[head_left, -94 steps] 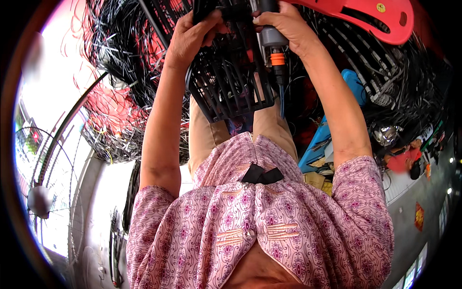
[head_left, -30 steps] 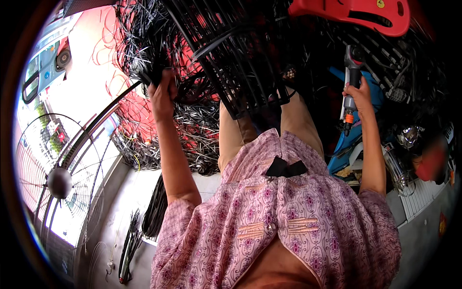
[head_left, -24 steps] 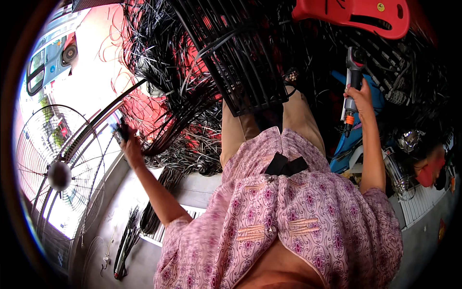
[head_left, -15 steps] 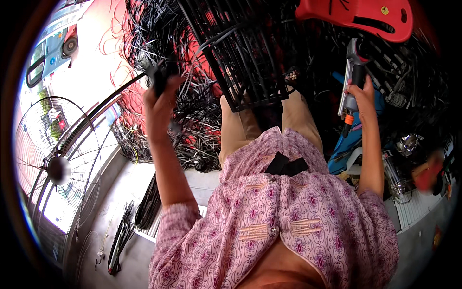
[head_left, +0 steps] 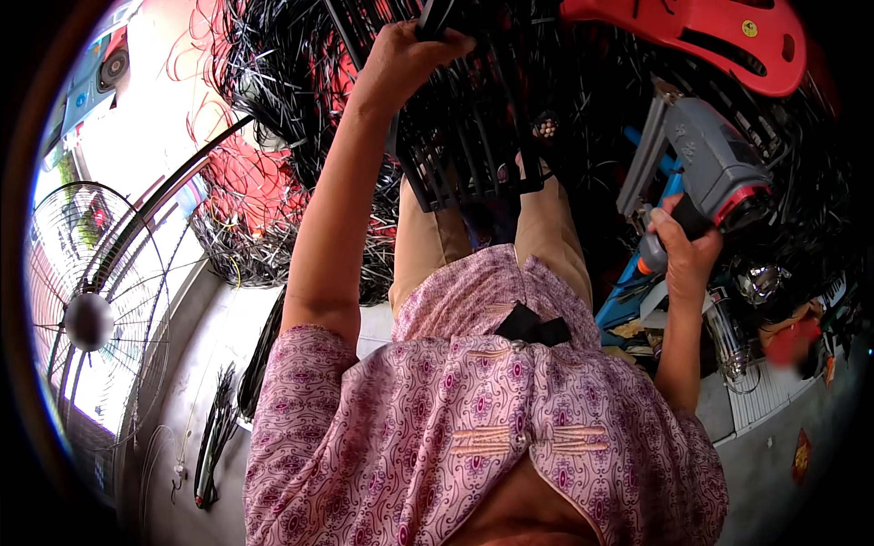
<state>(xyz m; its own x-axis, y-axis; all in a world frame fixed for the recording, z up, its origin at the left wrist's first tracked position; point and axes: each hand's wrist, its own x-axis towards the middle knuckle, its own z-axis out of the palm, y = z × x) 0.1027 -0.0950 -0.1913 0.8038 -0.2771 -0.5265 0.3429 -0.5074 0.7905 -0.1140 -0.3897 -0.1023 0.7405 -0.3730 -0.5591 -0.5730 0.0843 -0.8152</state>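
Note:
My right hand (head_left: 687, 241) is closed round the handle of a grey air staple gun (head_left: 715, 150) with a red ring at its rear and an orange piece below the grip. The tool is raised to the right of my knees, apart from the work. My left hand (head_left: 414, 59) reaches far forward over a black slatted frame (head_left: 423, 187) that stands between my legs. A dark, flat, strip-like thing (head_left: 437, 16) shows between its thumb and fingers; what it is exactly I cannot make out.
Tangled black strips (head_left: 282, 55) heap up over a red surface at the left and far side. A red plastic seat (head_left: 710, 41) lies at the far right. Metal containers (head_left: 728, 337) stand at the right; a wire-caged fan (head_left: 88, 321) is at the left.
My left hand has swung right and forward from the strip heap to over the frame. The staple gun has turned in my right hand, its grey body now facing up.

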